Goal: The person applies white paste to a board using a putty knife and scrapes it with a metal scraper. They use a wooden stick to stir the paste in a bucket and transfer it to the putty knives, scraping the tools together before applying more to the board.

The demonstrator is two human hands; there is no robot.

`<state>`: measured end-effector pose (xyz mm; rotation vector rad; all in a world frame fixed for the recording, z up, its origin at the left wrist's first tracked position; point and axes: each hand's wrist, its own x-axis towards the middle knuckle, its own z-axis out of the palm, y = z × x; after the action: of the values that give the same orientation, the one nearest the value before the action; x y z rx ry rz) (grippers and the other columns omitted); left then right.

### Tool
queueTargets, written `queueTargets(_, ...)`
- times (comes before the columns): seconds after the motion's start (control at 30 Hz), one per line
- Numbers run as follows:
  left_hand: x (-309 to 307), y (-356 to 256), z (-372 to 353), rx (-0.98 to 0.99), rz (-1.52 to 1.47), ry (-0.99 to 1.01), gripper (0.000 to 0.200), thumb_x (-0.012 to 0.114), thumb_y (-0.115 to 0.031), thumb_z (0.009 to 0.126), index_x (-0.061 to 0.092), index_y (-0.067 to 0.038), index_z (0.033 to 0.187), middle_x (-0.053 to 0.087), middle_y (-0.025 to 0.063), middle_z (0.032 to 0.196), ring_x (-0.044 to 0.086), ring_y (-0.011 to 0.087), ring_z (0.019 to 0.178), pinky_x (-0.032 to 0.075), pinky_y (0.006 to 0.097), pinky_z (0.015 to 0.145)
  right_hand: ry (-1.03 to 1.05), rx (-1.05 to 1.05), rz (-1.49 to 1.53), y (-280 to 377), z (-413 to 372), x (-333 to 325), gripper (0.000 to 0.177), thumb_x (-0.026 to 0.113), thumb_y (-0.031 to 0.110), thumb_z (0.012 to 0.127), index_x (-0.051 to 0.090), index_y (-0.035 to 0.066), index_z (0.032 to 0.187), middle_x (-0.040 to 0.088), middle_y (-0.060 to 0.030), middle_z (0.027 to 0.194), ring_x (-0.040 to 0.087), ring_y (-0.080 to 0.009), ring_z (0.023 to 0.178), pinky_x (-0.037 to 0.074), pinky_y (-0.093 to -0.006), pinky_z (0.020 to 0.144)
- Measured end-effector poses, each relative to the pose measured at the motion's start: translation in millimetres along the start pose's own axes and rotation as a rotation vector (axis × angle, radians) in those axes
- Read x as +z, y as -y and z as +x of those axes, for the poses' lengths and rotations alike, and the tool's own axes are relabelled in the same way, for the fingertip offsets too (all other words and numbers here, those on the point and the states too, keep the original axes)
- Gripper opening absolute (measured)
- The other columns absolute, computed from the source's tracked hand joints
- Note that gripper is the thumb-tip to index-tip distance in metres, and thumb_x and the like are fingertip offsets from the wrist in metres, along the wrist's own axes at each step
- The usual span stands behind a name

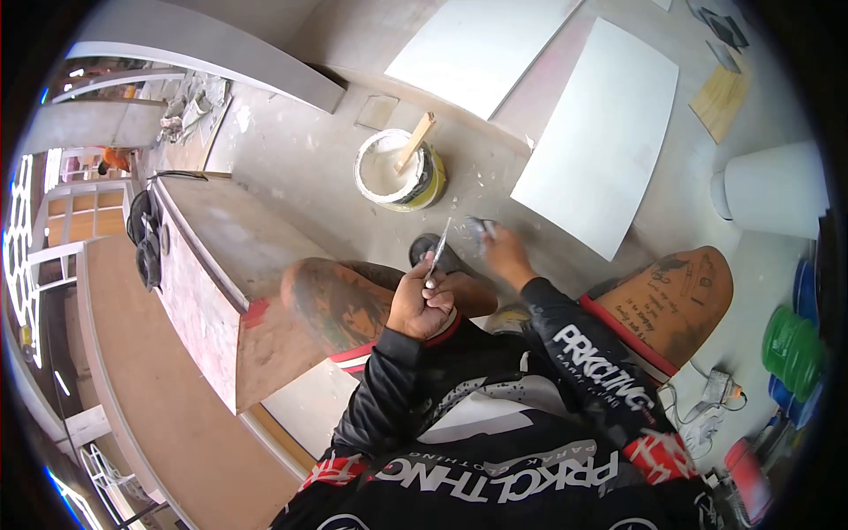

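My left hand [422, 300] is closed around a thin scraper blade [442, 243], seen nearly edge-on, with white smears on it and its tip pointing up. To its right, my right hand [507, 254] is closed on a small dark scraper [481, 228], blurred by motion. The two tools are apart. Beyond both hands stands a yellow and black bucket [427, 187] of white paste [382, 173]. A wooden stick [415, 141] leans in the paste, its upper end above the rim.
White panels [601, 132] [486, 53] lie on the floor ahead. A pinkish wooden box [238, 230] stands at left. On the right are a white container [773, 187], a green plastic item [791, 343] and a corded power tool [714, 397]. A plywood piece [720, 95] lies far right.
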<state>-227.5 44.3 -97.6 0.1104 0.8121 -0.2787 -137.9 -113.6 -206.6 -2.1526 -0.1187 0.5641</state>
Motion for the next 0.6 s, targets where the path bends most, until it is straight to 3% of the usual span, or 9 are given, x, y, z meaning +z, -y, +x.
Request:
queueTargets(0.07,23.7,0.8,-11.1,0.338,0.418,-0.310,0.012,0.055,-0.017,0.094,0.057,-0.006,0.100,0.060,0.0027,0.085,0.055,0.0123,0.063,0.044,0.0264,0.049,-0.061,0.024,0.058,-4.3,9.0,-13.9,0.029,0.054,0.022,0.090,0.059,-0.001,0.105,0.063,-0.0269,0.091,0.060,-0.0441,0.090,0.047,-0.0488,0.077)
queueTargets(0.1,37.1,3.3,-16.3,0.498,0.516,-0.277,0.012,0.056,-0.014,0.094,0.057,-0.005,0.102,0.061,0.0036,0.088,0.057,0.0126,0.069,0.046,0.0266,0.053,-0.115,0.053,0.106,1.6,7.0,-20.1,0.030,0.053,0.025,0.090,0.060,-0.002,0.102,0.064,-0.0262,0.086,0.061,-0.0449,0.086,0.047,-0.0500,0.075)
queueTargets(0.17,38.4,-8.2,-8.8,0.780,0.734,-0.191,0.016,0.054,-0.007,0.090,0.055,-0.003,0.106,0.061,0.0043,0.093,0.057,0.0107,0.077,0.048,0.0266,0.063,-0.153,-0.154,0.172,44.8,-7.2,-54.8,0.026,0.054,0.020,0.090,0.062,-0.002,0.102,0.064,-0.0257,0.085,0.062,-0.0431,0.082,0.049,-0.0462,0.070)
queueTargets(0.33,52.4,-36.7,-5.4,0.748,1.042,-0.213,0.028,0.049,-0.002,0.088,0.050,-0.002,0.116,0.059,0.0030,0.092,0.053,0.0091,0.073,0.046,0.0241,0.063,-0.195,-0.471,0.408,102.9,-54.1,-84.0,0.025,0.055,0.013,0.089,0.061,-0.002,0.108,0.064,-0.0235,0.079,0.065,-0.0371,0.073,0.049,-0.0404,0.064)
queueTargets(0.4,53.7,-34.4,2.3,0.869,1.228,-0.079,0.027,0.049,-0.006,0.091,0.050,-0.002,0.118,0.058,0.0028,0.090,0.051,0.0079,0.071,0.043,0.0219,0.060,-0.145,-0.417,0.474,114.8,-64.5,-84.8,0.025,0.055,0.012,0.089,0.061,-0.002,0.108,0.064,-0.0234,0.080,0.065,-0.0370,0.074,0.050,-0.0400,0.065)
queueTargets(0.43,53.1,-29.5,6.1,0.863,1.240,-0.073,0.027,0.049,-0.006,0.091,0.050,-0.002,0.118,0.058,0.0028,0.090,0.051,0.0079,0.071,0.043,0.0219,0.060,-0.069,-0.377,0.466,114.1,-64.8,-80.9,0.025,0.056,0.011,0.088,0.061,-0.002,0.108,0.065,-0.0231,0.083,0.065,-0.0369,0.076,0.051,-0.0393,0.067)
queueTargets(0.5,49.5,-14.5,13.5,0.741,1.240,-0.075,0.028,0.049,-0.011,0.095,0.048,0.000,0.121,0.058,0.0033,0.089,0.051,0.0081,0.071,0.043,0.0218,0.061,-0.177,-0.519,0.475,106.4,-57.7,-56.8,0.025,0.055,0.010,0.088,0.061,-0.002,0.110,0.065,-0.0246,0.091,0.065,-0.0382,0.084,0.051,-0.0385,0.072)
queueTargets(0.53,47.7,-9.7,16.1,0.666,1.121,-0.017,0.040,0.048,-0.018,0.097,0.044,0.001,0.132,0.056,0.0034,0.104,0.052,0.0115,0.093,0.043,0.0259,0.083,-0.248,-0.615,0.487,105.5,-54.0,-49.9,0.025,0.055,0.009,0.088,0.061,-0.003,0.110,0.065,-0.0249,0.094,0.065,-0.0386,0.087,0.051,-0.0383,0.074)
queueTargets(0.6,41.3,-8.8,26.3,0.679,1.229,0.029,0.040,0.048,-0.017,0.097,0.043,0.001,0.133,0.055,0.0049,0.110,0.052,0.0130,0.096,0.043,0.0265,0.085,-0.203,-0.520,0.496,93.6,-51.7,-43.4,0.026,0.054,0.008,0.088,0.060,-0.004,0.110,0.065,-0.0248,0.096,0.065,-0.0378,0.090,0.051,-0.0380,0.077)
